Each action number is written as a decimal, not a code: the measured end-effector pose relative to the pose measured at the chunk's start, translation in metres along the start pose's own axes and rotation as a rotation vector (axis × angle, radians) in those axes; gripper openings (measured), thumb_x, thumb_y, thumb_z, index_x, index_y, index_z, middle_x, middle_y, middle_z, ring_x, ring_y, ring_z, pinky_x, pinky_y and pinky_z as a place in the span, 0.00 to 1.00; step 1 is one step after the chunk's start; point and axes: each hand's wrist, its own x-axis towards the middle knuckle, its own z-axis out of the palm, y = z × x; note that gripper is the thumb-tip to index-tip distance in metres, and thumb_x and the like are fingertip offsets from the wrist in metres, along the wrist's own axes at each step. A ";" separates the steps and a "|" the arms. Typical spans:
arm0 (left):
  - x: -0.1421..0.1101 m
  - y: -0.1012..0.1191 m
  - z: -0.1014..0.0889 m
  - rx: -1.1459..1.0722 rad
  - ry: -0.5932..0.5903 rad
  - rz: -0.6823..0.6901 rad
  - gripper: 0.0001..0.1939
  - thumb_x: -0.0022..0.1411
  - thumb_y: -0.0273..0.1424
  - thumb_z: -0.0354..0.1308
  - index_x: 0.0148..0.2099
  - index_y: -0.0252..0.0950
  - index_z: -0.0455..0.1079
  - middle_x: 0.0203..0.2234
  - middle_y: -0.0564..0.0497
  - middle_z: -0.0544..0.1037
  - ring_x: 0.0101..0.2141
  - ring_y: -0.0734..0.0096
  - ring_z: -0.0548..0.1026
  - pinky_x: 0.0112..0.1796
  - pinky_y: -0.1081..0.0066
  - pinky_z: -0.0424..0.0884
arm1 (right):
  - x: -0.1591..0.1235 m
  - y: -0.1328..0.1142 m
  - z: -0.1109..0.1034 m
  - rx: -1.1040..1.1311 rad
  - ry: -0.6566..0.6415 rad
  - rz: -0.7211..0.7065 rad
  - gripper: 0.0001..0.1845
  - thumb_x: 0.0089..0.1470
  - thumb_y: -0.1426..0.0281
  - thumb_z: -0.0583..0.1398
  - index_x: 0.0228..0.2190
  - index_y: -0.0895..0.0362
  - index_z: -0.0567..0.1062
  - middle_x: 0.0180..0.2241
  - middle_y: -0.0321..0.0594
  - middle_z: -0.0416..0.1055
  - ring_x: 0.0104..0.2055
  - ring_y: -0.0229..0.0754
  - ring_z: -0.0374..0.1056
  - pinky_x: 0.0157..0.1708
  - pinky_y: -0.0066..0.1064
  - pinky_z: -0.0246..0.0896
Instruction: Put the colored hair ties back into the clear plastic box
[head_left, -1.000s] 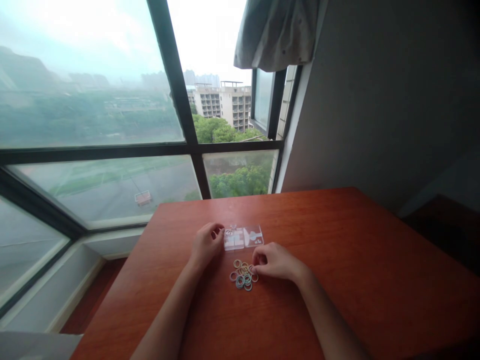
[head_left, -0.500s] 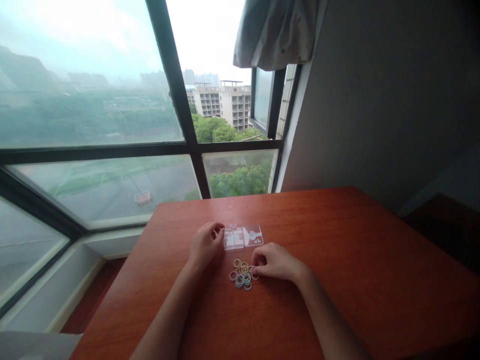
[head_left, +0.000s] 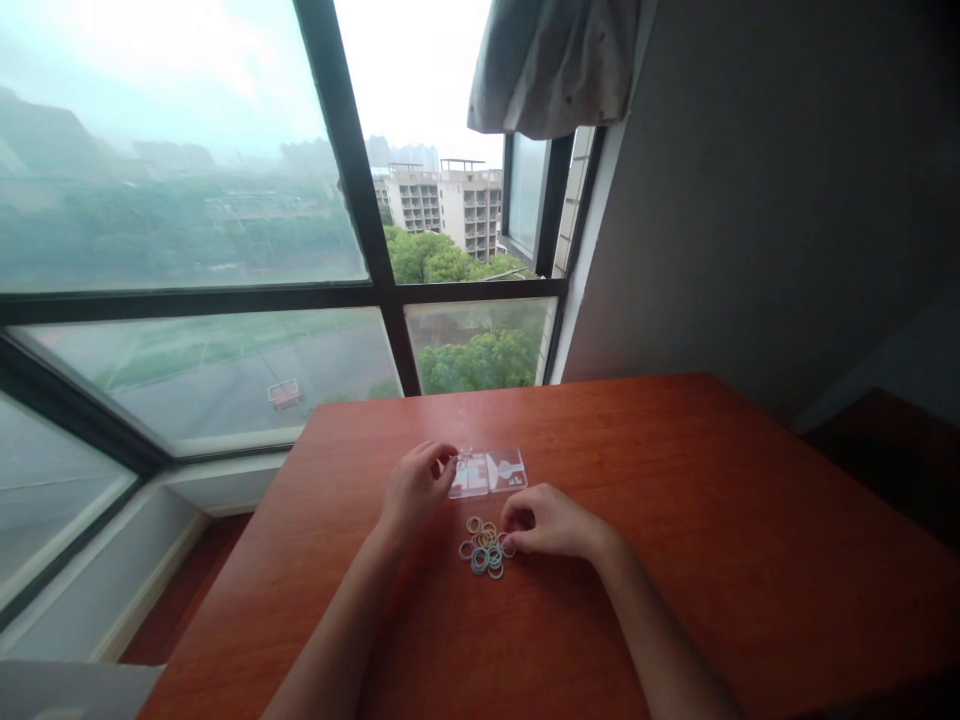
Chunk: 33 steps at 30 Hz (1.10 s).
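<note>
A hinged clear plastic box (head_left: 469, 490) lies opened flat on the table, its lid (head_left: 508, 470) to the right with white markings. My left hand (head_left: 416, 488) is at the box's left side, fingers curled over its upper left part, where small clear pieces show. What those fingertips hold, if anything, is hidden. In front of the box lies a loose pile of small pastel rings (head_left: 481, 562), yellowish, pinkish and bluish-green. My right hand (head_left: 553, 522) rests at the pile's right edge, thumb and fingers closed on a pale ring (head_left: 508, 551).
The reddish-brown wooden table (head_left: 675, 560) extends far to the right and toward me. Behind it stand dark-framed windows (head_left: 480, 292), with a grey curtain (head_left: 555, 70) above. A grey wall (head_left: 712, 230) rises at the right.
My left fingertips have shifted slightly right, further over the box. My right hand has moved a little left and up, and the pale ring at its fingertips has shifted with it.
</note>
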 end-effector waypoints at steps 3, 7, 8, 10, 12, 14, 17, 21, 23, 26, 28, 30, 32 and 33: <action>0.000 0.002 -0.001 -0.006 -0.004 -0.008 0.06 0.61 0.30 0.53 0.38 0.37 0.71 0.29 0.52 0.74 0.27 0.74 0.69 0.30 0.74 0.64 | -0.002 -0.001 -0.001 -0.031 -0.044 0.002 0.08 0.43 0.70 0.65 0.30 0.57 0.80 0.25 0.33 0.74 0.27 0.35 0.67 0.24 0.21 0.55; 0.000 0.002 -0.001 -0.013 -0.016 -0.019 0.06 0.61 0.30 0.53 0.37 0.37 0.72 0.29 0.52 0.75 0.27 0.74 0.70 0.30 0.73 0.65 | -0.002 -0.002 -0.001 -0.107 -0.031 0.012 0.08 0.43 0.72 0.63 0.30 0.56 0.81 0.25 0.33 0.75 0.27 0.34 0.67 0.25 0.22 0.55; 0.000 0.002 -0.001 -0.012 -0.018 -0.018 0.06 0.61 0.30 0.53 0.37 0.37 0.72 0.29 0.52 0.75 0.27 0.74 0.70 0.30 0.73 0.65 | -0.002 -0.003 0.000 -0.125 -0.023 0.010 0.08 0.43 0.72 0.62 0.30 0.56 0.81 0.26 0.33 0.75 0.27 0.34 0.68 0.25 0.22 0.55; 0.000 0.002 -0.001 -0.010 -0.023 -0.016 0.07 0.61 0.30 0.53 0.37 0.37 0.72 0.29 0.52 0.75 0.27 0.74 0.70 0.30 0.73 0.65 | -0.001 -0.004 0.000 -0.151 -0.012 0.001 0.09 0.43 0.74 0.61 0.29 0.56 0.80 0.26 0.34 0.76 0.27 0.34 0.68 0.26 0.22 0.55; 0.000 0.002 -0.001 -0.006 -0.026 -0.014 0.07 0.61 0.30 0.53 0.38 0.37 0.72 0.29 0.51 0.75 0.27 0.73 0.70 0.30 0.73 0.65 | -0.001 -0.004 0.001 -0.161 0.001 -0.006 0.08 0.44 0.74 0.61 0.29 0.56 0.80 0.26 0.34 0.75 0.27 0.35 0.68 0.26 0.22 0.55; 0.000 0.002 -0.001 -0.003 -0.030 -0.010 0.07 0.61 0.30 0.53 0.38 0.37 0.72 0.29 0.51 0.75 0.27 0.73 0.70 0.30 0.73 0.65 | -0.001 -0.004 0.002 -0.147 0.023 -0.007 0.06 0.44 0.74 0.61 0.28 0.57 0.79 0.26 0.34 0.75 0.26 0.35 0.67 0.26 0.22 0.55; -0.001 0.004 -0.001 -0.003 -0.027 0.003 0.07 0.61 0.31 0.53 0.38 0.37 0.73 0.29 0.51 0.75 0.27 0.73 0.70 0.30 0.74 0.65 | 0.002 -0.004 0.002 -0.112 0.077 -0.031 0.04 0.46 0.75 0.61 0.27 0.58 0.77 0.25 0.34 0.73 0.26 0.34 0.66 0.26 0.22 0.55; 0.000 0.015 -0.003 -0.058 -0.028 0.013 0.08 0.62 0.32 0.53 0.36 0.37 0.73 0.27 0.51 0.74 0.26 0.74 0.69 0.29 0.75 0.65 | 0.007 -0.007 0.001 -0.085 0.254 -0.107 0.02 0.48 0.75 0.61 0.28 0.58 0.75 0.27 0.35 0.71 0.29 0.35 0.64 0.29 0.23 0.55; 0.000 0.022 -0.003 -0.149 -0.070 0.019 0.09 0.63 0.34 0.53 0.36 0.36 0.73 0.26 0.51 0.74 0.26 0.74 0.69 0.28 0.75 0.65 | 0.009 -0.009 0.000 -0.072 0.364 -0.119 0.01 0.50 0.74 0.61 0.28 0.58 0.75 0.27 0.35 0.70 0.28 0.35 0.63 0.29 0.24 0.55; 0.000 0.035 -0.002 -0.303 -0.157 0.024 0.11 0.63 0.36 0.54 0.36 0.35 0.73 0.25 0.52 0.75 0.25 0.76 0.69 0.27 0.77 0.64 | 0.011 -0.010 0.000 -0.064 0.485 -0.121 0.01 0.51 0.73 0.61 0.28 0.57 0.74 0.26 0.34 0.69 0.27 0.35 0.61 0.28 0.25 0.54; -0.001 0.041 0.000 -0.357 -0.205 0.031 0.11 0.63 0.37 0.55 0.35 0.35 0.73 0.25 0.52 0.75 0.25 0.76 0.69 0.26 0.77 0.64 | 0.011 -0.011 0.000 -0.056 0.532 -0.126 0.02 0.52 0.72 0.61 0.28 0.57 0.73 0.26 0.34 0.69 0.27 0.35 0.60 0.28 0.25 0.54; -0.002 0.046 0.002 -0.379 -0.238 0.037 0.11 0.62 0.37 0.56 0.35 0.35 0.73 0.26 0.52 0.75 0.25 0.77 0.69 0.26 0.77 0.64 | 0.011 -0.012 0.000 -0.056 0.558 -0.134 0.03 0.52 0.72 0.60 0.27 0.57 0.73 0.26 0.34 0.68 0.26 0.35 0.60 0.27 0.25 0.53; -0.003 0.048 0.006 -0.387 -0.254 0.036 0.11 0.61 0.37 0.57 0.34 0.34 0.73 0.27 0.51 0.76 0.25 0.76 0.69 0.26 0.77 0.64 | 0.012 -0.013 0.000 -0.064 0.568 -0.133 0.04 0.52 0.71 0.60 0.27 0.57 0.72 0.25 0.34 0.67 0.25 0.35 0.59 0.26 0.25 0.53; -0.004 0.048 0.008 -0.389 -0.259 0.034 0.11 0.61 0.37 0.57 0.34 0.34 0.73 0.27 0.51 0.76 0.25 0.76 0.69 0.26 0.77 0.64 | 0.012 -0.014 0.001 -0.068 0.571 -0.132 0.04 0.52 0.71 0.60 0.27 0.57 0.72 0.25 0.34 0.66 0.25 0.35 0.58 0.25 0.25 0.52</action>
